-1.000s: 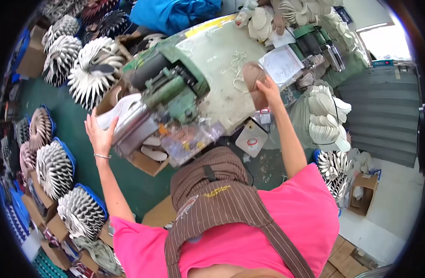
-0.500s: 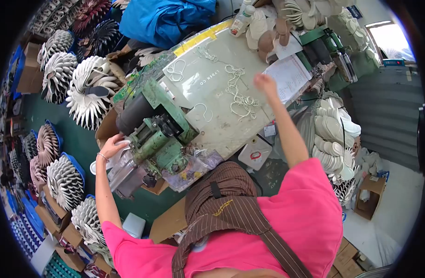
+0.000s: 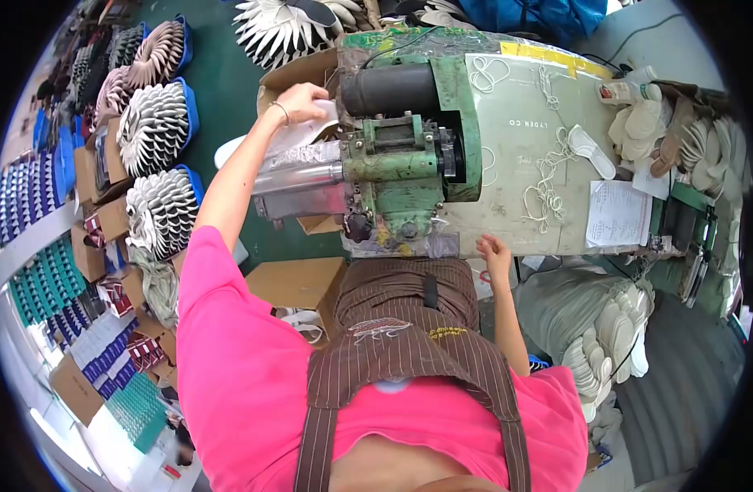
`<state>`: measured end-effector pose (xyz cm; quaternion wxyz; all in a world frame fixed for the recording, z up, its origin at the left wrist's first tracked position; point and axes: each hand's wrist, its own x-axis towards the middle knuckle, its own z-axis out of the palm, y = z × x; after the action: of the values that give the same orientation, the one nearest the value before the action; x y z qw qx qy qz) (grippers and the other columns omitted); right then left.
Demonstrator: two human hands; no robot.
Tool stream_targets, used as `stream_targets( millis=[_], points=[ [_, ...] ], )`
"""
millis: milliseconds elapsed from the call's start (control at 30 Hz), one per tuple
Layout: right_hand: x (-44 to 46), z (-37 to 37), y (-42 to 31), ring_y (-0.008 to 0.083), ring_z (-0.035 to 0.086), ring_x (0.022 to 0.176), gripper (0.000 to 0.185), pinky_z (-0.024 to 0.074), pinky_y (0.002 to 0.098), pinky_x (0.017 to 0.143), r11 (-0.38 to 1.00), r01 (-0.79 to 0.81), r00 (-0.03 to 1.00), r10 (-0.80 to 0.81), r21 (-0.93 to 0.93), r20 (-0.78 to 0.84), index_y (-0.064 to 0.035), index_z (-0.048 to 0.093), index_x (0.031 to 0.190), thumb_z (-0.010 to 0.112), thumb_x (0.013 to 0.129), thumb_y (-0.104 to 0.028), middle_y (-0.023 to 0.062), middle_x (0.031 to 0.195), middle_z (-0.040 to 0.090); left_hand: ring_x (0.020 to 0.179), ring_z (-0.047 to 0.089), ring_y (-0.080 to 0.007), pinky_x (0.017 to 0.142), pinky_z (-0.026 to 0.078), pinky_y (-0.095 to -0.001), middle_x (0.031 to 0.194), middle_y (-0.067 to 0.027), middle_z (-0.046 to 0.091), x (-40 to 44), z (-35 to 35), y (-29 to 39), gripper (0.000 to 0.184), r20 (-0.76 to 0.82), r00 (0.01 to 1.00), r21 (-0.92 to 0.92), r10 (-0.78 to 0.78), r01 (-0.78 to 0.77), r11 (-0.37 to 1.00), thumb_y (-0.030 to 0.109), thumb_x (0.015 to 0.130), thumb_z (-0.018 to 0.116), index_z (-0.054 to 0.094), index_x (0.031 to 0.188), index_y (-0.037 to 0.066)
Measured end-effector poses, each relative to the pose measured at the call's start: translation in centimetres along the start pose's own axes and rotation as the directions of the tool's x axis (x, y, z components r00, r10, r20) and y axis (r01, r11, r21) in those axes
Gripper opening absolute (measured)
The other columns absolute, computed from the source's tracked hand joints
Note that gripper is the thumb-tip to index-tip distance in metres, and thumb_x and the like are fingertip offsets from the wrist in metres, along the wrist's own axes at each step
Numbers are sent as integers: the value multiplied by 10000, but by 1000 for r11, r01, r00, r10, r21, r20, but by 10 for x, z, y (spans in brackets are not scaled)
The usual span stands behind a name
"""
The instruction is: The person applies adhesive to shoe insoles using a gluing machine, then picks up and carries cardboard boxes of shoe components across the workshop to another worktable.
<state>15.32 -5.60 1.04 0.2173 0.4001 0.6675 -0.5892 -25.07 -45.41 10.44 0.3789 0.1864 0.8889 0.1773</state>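
My left hand (image 3: 298, 105) is bent over a white insole (image 3: 317, 127), gripping it beside the metal roller end of the green machine (image 3: 393, 168). Part of that insole is hidden by my fingers and wrist. A white rounded end (image 3: 227, 152) shows on the other side of my forearm; I cannot tell if it is the same piece. My right hand (image 3: 496, 256) hovers by the table's front edge, fingers loosely curled and apart, holding nothing. On the table (image 3: 508, 123), another white insole (image 3: 591, 152) lies beside tangled white cord (image 3: 549, 184).
A printed sheet (image 3: 618, 215) and a white bottle (image 3: 629, 92) lie to the right. Stacked pale insoles (image 3: 598, 353) stand beyond my right arm. Blue-rimmed baskets of insoles (image 3: 153, 123) stand on the floor at left. An open cardboard box (image 3: 294, 287) sits below the machine.
My view has turned toward the left. My right hand has come back from over the table to its front edge. A white insole now shows on the table; my left hand stays by the rollers.
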Motion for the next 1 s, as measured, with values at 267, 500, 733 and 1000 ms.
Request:
stream_targets(
  millis=[267, 500, 733, 1000],
  points=[
    [26, -2, -36, 142, 634, 866, 284, 478, 256, 717, 995, 68, 994, -61, 75, -96, -18, 586, 1128, 554, 885, -162, 86, 971, 664, 824, 639, -297, 724, 473, -405, 829, -114, 672, -18, 5, -20, 289, -290, 947, 117, -139, 179, 977, 313, 641, 615, 667, 862, 133],
    [27, 4, -63, 141, 631, 878, 282, 473, 250, 725, 992, 111, 991, -106, 55, -76, -17, 585, 1131, 552, 890, -160, 90, 994, 657, 893, 649, -262, 783, 481, -413, 949, -80, 683, 7, -11, -112, 240, -572, 722, -44, -390, 447, 893, 296, 719, 630, 676, 939, 211],
    [27, 10, -40, 145, 631, 868, 269, 480, 256, 711, 997, 67, 996, -64, 49, -55, -26, 591, 1125, 552, 893, -156, 87, 994, 658, 1079, 537, -203, 944, 404, -290, 1202, -114, 555, -7, 13, -76, 692, 182, 982, -372, 48, 24, 928, 99, 648, 625, 466, 1321, 94],
    [21, 79, -26, 183, 634, 878, 241, 477, 281, 770, 946, 249, 959, -211, -206, 187, -23, 602, 1104, 517, 908, -134, 75, 981, 660, 1251, 429, -138, 1058, 298, -273, 1354, -91, 474, -21, 16, -53, 797, 740, 614, -508, 273, 245, 826, -150, 578, 408, 395, 1361, -3]
  ],
)
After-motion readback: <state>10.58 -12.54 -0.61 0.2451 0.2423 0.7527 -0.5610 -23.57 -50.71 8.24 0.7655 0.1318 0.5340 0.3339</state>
